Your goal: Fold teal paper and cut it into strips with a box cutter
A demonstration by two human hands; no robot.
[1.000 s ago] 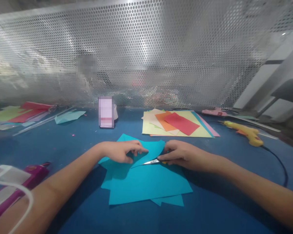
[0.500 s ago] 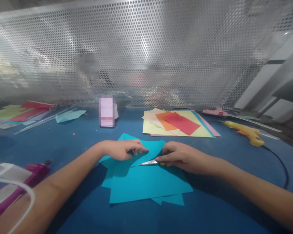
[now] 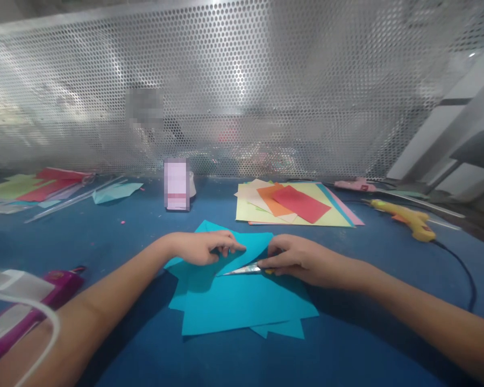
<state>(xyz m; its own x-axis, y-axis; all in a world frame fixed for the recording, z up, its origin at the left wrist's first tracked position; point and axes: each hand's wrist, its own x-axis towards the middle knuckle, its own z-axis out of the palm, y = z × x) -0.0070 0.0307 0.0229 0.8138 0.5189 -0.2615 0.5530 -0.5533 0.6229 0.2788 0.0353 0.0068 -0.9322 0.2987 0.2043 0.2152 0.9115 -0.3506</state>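
Several bright blue paper sheets (image 3: 242, 306) lie stacked and askew before me, the top one folded over at its far side. My left hand (image 3: 205, 247) rests on the folded flap (image 3: 252, 243), index finger stretched out and the other fingers partly curled. At the flap's right end, my right hand (image 3: 294, 260) is closed round a pointed silver blade (image 3: 242, 270) with a bit of yellow handle showing. The blade points left along the flap's near edge. Most of the handle is hidden, so I cannot tell whether it is a knife or scissors.
Coloured paper (image 3: 246, 209) lies behind at right, near a yellow glue gun (image 3: 407, 219) with a cord. A phone (image 3: 176, 185) stands at the back. Left are more papers (image 3: 16, 185) and a purple device (image 3: 60, 285) beneath a white plug (image 3: 22, 285). A perforated metal panel (image 3: 242, 80) rises behind.
Almost nothing differs. Both hands, the blade and the blue paper keep their places; at the far left edge, part of another hand has gone out of view.
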